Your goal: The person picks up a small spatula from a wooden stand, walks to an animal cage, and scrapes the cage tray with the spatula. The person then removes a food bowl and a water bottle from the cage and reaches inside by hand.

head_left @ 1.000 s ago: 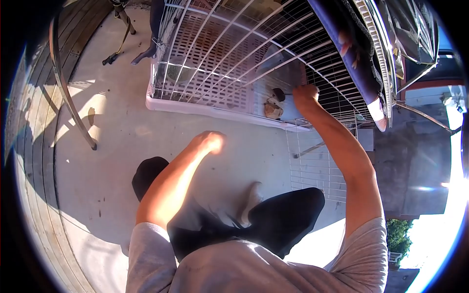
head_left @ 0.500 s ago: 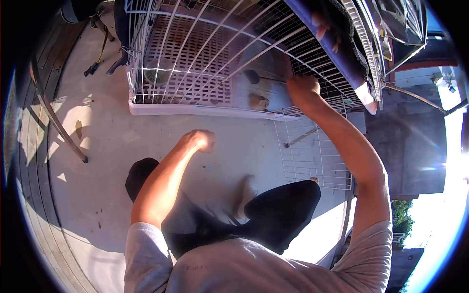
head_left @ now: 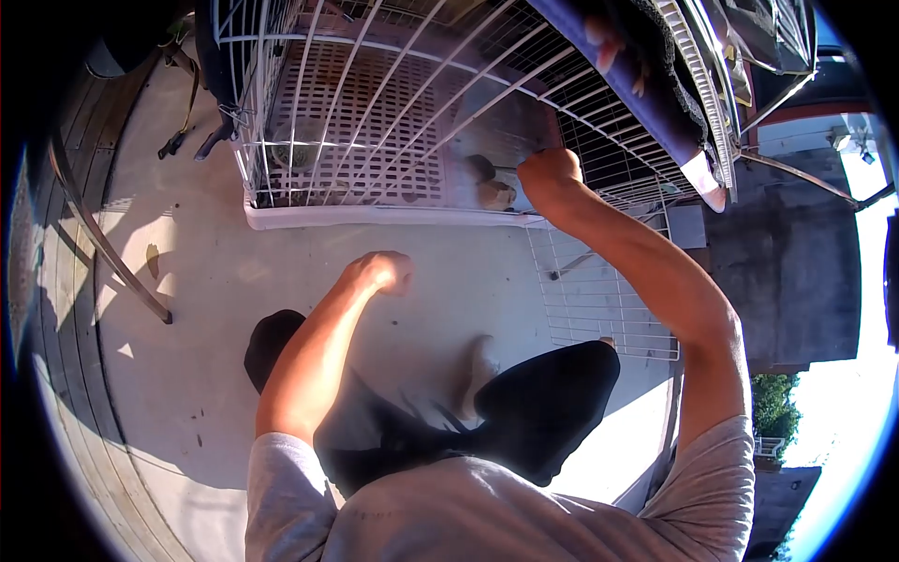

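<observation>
My right hand (head_left: pixel 551 176) is closed round the thin handle of a small dark-headed tool (head_left: pixel 480 169), in the open doorway of a white wire cage (head_left: pixel 375 216). The tool's head lies over the pale floor section at the cage's right side, close to a brownish lump (head_left: pixel 496 195) that I cannot identify. My left hand (head_left: pixel 387 272) is curled closed above the concrete floor, in front of the cage; what it holds, if anything, is hidden.
The cage's wire door (head_left: pixel 609 314) hangs open below my right forearm. A perforated plastic mat (head_left: pixel 356 122) covers the cage's left part. A curved metal leg (head_left: pixel 112 239) stands at the left beside wooden planks (head_left: pixel 66 375). My knees are bent below.
The view has shifted, so the cage appears farther left. My right hand has moved slightly left with the tool relative to the cage. My left hand remains closed outside it.
</observation>
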